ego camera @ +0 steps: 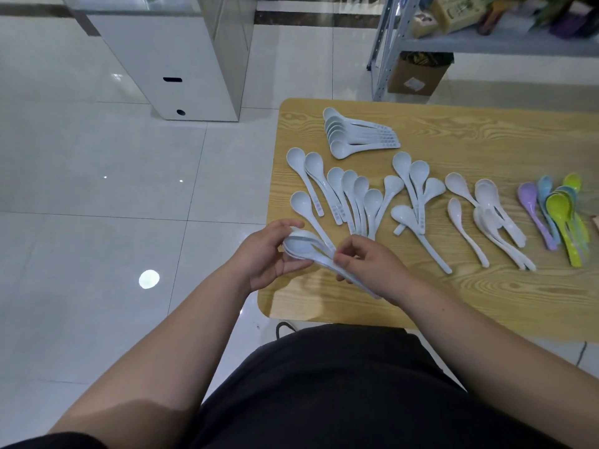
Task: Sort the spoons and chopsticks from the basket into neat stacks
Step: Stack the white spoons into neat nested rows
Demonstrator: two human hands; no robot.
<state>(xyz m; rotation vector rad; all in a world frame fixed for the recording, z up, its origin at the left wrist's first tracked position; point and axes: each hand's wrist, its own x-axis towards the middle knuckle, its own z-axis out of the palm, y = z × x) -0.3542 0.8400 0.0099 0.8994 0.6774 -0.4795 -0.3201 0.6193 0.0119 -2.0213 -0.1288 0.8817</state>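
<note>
Over the wooden table's (486, 131) near-left corner, two hands grip one nested bundle of glossy pale-blue spoons (303, 247): the left hand (262, 254) cups the bowls, the right hand (369, 267) pinches the handles. One neat stack (356, 134) lies farther back.

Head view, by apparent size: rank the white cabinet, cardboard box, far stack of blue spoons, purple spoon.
1. white cabinet
2. cardboard box and blue spoon stack look alike, unranked
3. purple spoon

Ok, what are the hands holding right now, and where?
A nested stack of pale spoons: the left hand grips the bowls, the right hand pinches the handles.
</note>
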